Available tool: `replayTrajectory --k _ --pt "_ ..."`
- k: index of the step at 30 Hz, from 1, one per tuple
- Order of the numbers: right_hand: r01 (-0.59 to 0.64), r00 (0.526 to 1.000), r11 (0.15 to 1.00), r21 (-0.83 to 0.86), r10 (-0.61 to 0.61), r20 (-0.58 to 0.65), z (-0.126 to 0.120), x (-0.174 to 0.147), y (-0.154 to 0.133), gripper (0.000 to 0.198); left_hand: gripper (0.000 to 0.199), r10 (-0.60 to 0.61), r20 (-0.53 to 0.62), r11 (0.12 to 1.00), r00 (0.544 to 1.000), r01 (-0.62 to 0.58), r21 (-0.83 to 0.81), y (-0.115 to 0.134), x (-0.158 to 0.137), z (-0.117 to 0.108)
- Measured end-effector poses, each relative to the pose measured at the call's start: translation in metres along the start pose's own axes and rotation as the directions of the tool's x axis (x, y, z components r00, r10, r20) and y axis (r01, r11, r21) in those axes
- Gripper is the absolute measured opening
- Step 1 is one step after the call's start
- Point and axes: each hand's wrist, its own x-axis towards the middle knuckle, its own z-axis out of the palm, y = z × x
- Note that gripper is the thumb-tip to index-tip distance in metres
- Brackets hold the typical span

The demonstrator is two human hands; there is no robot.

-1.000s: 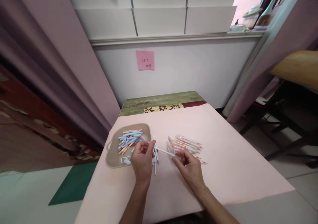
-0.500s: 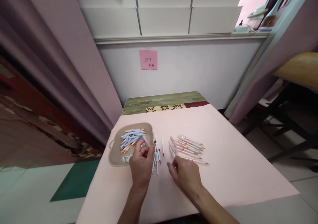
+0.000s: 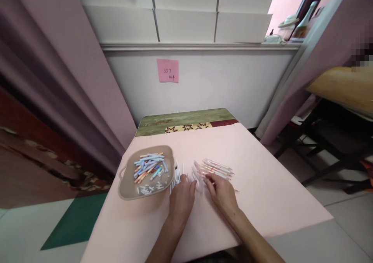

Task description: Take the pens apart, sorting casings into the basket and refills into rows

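Observation:
My left hand (image 3: 182, 197) reaches over the table beside the white pen refills (image 3: 176, 175), its thumb and index finger apart near some clear plastic barrels (image 3: 196, 172). Those barrels lie in a loose cluster between my hands, and blur hides their exact number. My right hand (image 3: 223, 191) has its thumb and fingertips closed at the right side of the cluster, on what looks like a clear pen barrel. Just beyond it lies a row of pens (image 3: 217, 166) with clear barrels and reddish markings, partly covered by my right hand.
A beige tray (image 3: 124, 189) on the left holds blue and orange pen caps (image 3: 149, 163) and small white pieces (image 3: 145, 190). Pink cloth (image 3: 227, 142) covers most of the table. A wall with a pink note (image 3: 168, 71) stands behind; a dark chair (image 3: 329, 138) is at right.
My left hand has moved right and down from the tray's edge to the clear barrels. My right hand has shifted up slightly against the cluster. The view has turned a little right.

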Motion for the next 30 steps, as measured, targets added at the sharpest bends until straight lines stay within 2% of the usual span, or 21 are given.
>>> replayTrajectory --k 4,6,9,12,14,16,17,18,19,20,21,22,24,26,30 --pt "-0.094 0.981 0.969 -0.23 0.051 -0.188 -0.015 0.015 0.031 0.025 0.028 -0.003 0.059 1.0 0.998 0.002 0.012 0.0 0.0 -0.002" --pt "-0.126 0.979 0.929 -0.348 0.06 -0.193 -0.022 0.024 0.045 0.024 0.026 -0.019 0.068 1.0 0.997 0.018 0.015 0.001 0.001 0.0" --pt "-0.108 0.99 0.891 -0.44 0.056 -0.131 -0.025 0.034 0.056 0.025 0.022 -0.043 0.077 0.998 0.996 0.04 0.041 -0.001 0.003 0.004" --pt "-0.065 0.995 0.888 -0.454 0.023 -0.099 -0.024 0.036 0.059 0.027 0.02 -0.034 0.055 0.998 0.998 0.031 0.046 -0.007 0.002 0.003" --pt "-0.043 0.995 0.901 -0.432 -0.001 -0.101 -0.026 0.035 0.059 0.024 0.018 -0.018 0.014 1.0 1.0 0.018 -0.011 -0.009 0.0 0.001" --pt "-0.072 0.989 0.931 -0.359 0.021 -0.144 -0.031 0.031 0.054 0.021 0.016 0.003 -0.038 0.987 0.999 -0.009 -0.163 -0.008 -0.001 -0.002" --pt "-0.1 0.985 0.952 -0.288 0.054 -0.165 -0.033 0.028 0.05 0.019 0.017 0.004 -0.058 0.957 0.998 -0.02 -0.288 -0.005 -0.001 -0.003" --pt "-0.12 0.982 0.976 -0.183 0.089 -0.168 -0.035 0.024 0.044 0.019 0.018 -0.01 -0.065 0.896 0.998 -0.02 -0.443 -0.002 0.0 -0.004" --pt "-0.127 0.982 0.991 -0.041 0.119 -0.146 -0.036 0.019 0.037 0.019 0.022 -0.036 -0.048 0.794 0.998 0.0 -0.608 0.003 0.001 -0.004" --pt "-0.118 0.988 0.984 0.135 0.13 -0.087 -0.035 0.013 0.028 0.02 0.03 -0.065 -0.005 0.654 0.998 0.038 -0.756 0.008 0.002 -0.005" --pt "-0.096 0.995 0.937 0.335 0.103 -0.001 -0.033 0.007 0.02 0.021 0.038 -0.079 0.057 0.494 0.995 0.089 -0.865 0.013 0.004 -0.005" --pt "-0.095 0.994 0.848 0.522 0.056 0.089 -0.03 0.001 0.012 0.025 0.045 -0.079 0.119 0.345 0.99 0.14 -0.928 0.017 0.005 -0.005" --pt "-0.169 0.97 0.643 0.747 -0.028 0.243 -0.021 -0.01 -0.002 0.031 0.044 -0.061 0.206 0.133 0.977 0.213 -0.968 0.022 0.006 -0.005" --pt "-0.283 0.933 0.526 0.802 -0.041 0.356 -0.013 -0.017 -0.009 0.039 0.035 -0.07 0.23 0.029 0.971 0.233 -0.972 0.022 0.006 -0.006" --pt "-0.431 0.865 0.491 0.757 -0.014 0.502 -0.007 -0.021 -0.013 0.053 0.03 -0.118 0.202 -0.029 0.972 0.2 -0.979 0.015 0.003 -0.009"
